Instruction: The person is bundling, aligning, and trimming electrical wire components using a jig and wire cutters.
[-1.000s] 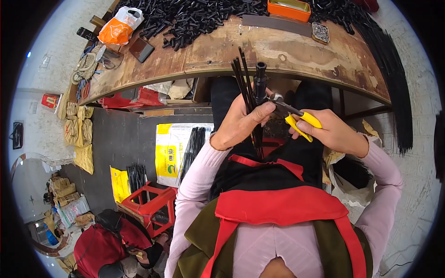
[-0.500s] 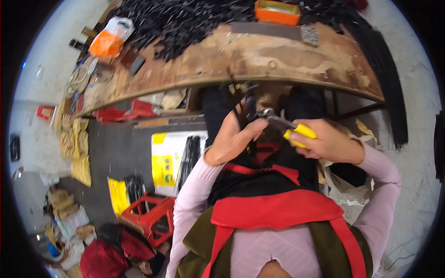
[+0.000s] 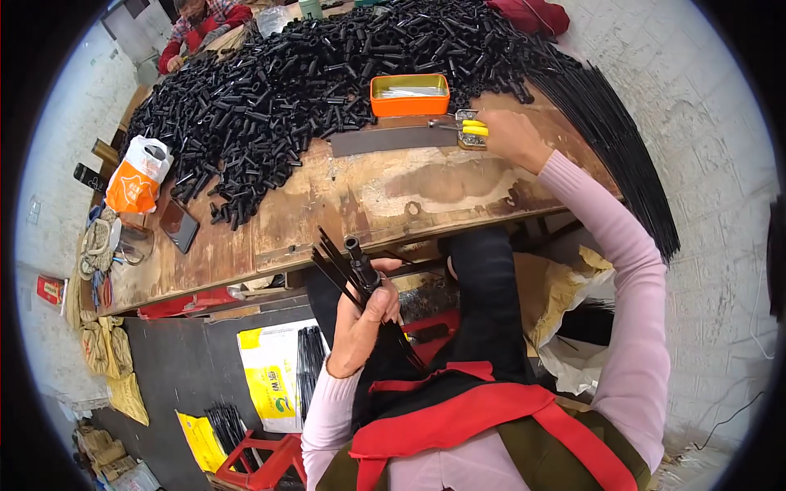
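My left hand [image 3: 363, 326] is in front of my lap, below the table edge, shut on a bundle of thin black rods [image 3: 334, 268] and a short black tube [image 3: 359, 260] that stick up and to the left. My right hand [image 3: 505, 135] is stretched out onto the worn wooden table [image 3: 385, 196]. It rests beside yellow-handled pliers [image 3: 468, 128] and a small tray of tiny metal parts [image 3: 472, 141]. Its fingers are turned away, so their grip is hidden. An orange tin [image 3: 409, 95] stands just left of the pliers.
A big heap of short black tubes [image 3: 311, 74] covers the far table. Long black rods [image 3: 622, 139] hang over the right edge. A dark flat bar [image 3: 391, 140], a phone [image 3: 180, 226] and an orange bag [image 3: 139, 176] lie on the table. Another person [image 3: 205, 16] sits far left.
My right hand left my lap, reached up to the table, and the yellow-handled pliers it held now lie there. My left hand still holds the rods and tube.
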`<control>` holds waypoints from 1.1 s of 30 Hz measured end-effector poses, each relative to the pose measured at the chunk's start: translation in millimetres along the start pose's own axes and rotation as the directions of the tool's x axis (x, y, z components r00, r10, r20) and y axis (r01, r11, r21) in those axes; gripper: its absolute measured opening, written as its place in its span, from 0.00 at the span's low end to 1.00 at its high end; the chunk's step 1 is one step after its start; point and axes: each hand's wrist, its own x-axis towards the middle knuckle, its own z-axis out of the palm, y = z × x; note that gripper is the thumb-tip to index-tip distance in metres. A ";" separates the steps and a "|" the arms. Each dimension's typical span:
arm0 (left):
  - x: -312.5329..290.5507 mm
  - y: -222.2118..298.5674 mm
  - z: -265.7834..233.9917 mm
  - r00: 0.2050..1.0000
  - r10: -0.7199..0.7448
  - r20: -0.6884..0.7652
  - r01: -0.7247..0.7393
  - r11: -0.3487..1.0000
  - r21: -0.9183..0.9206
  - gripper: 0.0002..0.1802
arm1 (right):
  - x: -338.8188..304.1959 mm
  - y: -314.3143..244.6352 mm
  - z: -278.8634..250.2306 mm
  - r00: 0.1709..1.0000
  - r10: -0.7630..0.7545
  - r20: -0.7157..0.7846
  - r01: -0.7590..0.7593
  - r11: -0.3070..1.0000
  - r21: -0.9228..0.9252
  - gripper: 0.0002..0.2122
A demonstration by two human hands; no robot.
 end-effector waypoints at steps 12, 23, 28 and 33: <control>1.5 -0.3 2.2 1.000 -0.020 -0.018 0.020 1.000 0.008 0.20 | 32.0 24.4 0.8 0.887 0.260 0.382 -0.457 0.377 0.805 0.07; -30.0 2.6 11.9 0.997 0.045 -0.062 -0.040 0.996 0.076 0.18 | -48.7 -70.8 -41.9 0.832 -0.055 0.552 -0.532 -0.365 0.764 0.07; -27.5 -1.1 16.4 0.989 0.148 0.030 -0.149 0.989 0.025 0.29 | -124.1 -160.4 -57.6 0.879 -0.174 0.443 -0.476 -0.325 0.817 0.07; -41.8 5.6 11.7 0.980 0.160 0.115 -0.167 0.985 0.051 0.35 | -173.0 -226.1 -68.8 0.968 -0.141 0.209 -0.229 -0.148 0.962 0.06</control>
